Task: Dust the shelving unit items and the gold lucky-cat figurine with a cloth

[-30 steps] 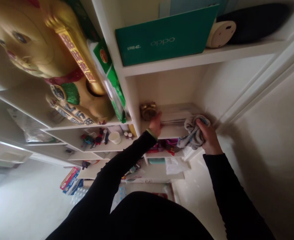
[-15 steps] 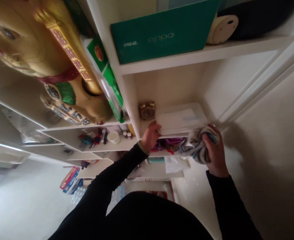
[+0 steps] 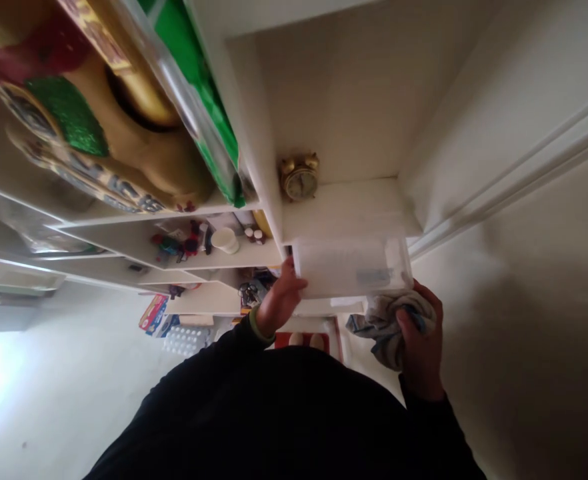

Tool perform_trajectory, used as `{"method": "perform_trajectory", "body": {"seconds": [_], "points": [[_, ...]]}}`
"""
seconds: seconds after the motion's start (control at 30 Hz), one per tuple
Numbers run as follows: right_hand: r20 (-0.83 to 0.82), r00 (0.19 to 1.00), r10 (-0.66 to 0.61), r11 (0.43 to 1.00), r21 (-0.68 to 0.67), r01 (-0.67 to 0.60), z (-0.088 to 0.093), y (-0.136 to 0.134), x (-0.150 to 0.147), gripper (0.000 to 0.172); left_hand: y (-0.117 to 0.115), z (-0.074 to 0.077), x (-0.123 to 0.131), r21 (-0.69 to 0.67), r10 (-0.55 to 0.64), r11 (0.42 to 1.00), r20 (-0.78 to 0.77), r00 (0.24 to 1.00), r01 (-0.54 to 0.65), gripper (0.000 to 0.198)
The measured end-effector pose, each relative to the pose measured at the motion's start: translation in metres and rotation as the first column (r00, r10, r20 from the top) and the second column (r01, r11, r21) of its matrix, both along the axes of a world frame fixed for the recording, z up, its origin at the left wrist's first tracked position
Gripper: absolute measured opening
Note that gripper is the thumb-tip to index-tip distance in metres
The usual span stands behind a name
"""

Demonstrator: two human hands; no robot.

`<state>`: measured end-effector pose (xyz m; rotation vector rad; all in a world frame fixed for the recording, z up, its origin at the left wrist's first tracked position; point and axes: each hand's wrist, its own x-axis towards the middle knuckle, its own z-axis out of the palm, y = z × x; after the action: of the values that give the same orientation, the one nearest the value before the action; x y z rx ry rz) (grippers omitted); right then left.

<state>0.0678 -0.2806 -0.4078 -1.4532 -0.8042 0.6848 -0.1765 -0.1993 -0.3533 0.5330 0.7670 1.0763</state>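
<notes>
- Head view, the only one I have; the frame looks tipped, with my arms coming in from the bottom edge.
- My left hand (image 3: pixel 281 307) is at lower centre, fingers spread against the near corner of a clear plastic box (image 3: pixel 351 267). The thumb is out of sight, so I cannot tell whether it is pinching the box or only steadying it.
- My right hand (image 3: pixel 421 340) is at lower right, curled tight around a crumpled grey-blue cloth (image 3: pixel 384 330), which touches the box's lower edge.
- The box sits centre right, at the front of a white shelf (image 3: pixel 349 207). I cannot tell whether it still rests on that shelf.
- A brass alarm clock (image 3: pixel 300 178) stands on the shelf, just above the box.
- At upper left, a large golden lucky cat figure (image 3: pixel 139 153) fills the shelf beside a green package (image 3: pixel 199 87).
- The step in hand looks like handling the box with the cloth close by, probably wiping.
- My next move calls for a firm hold on the box, as my left hand alone seems to be bearing it.
</notes>
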Motion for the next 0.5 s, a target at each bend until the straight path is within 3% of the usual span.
{"method": "perform_trajectory", "body": {"seconds": [0.17, 0.37, 0.5], "points": [[-0.002, 0.998, 0.066, 0.997, -0.045, -0.066, -0.004, -0.013, 0.003, 0.058, -0.011, -0.015, -0.009, -0.084, -0.021, 0.996, 0.009, 1.0, 0.021, 0.051], [-0.045, 0.99, 0.134, 0.985, -0.099, -0.138, -0.005, -0.017, 0.012, 0.058, -0.024, -0.035, -0.02, -0.12, -0.11, 0.986, 0.09, 0.99, 0.12, 0.071], [-0.027, 0.989, 0.145, 0.979, -0.141, -0.147, 0.002, -0.005, 0.012, 0.06, -0.029, -0.047, -0.019, -0.109, -0.068, 0.991, 0.085, 0.994, 0.077, 0.078]]}}
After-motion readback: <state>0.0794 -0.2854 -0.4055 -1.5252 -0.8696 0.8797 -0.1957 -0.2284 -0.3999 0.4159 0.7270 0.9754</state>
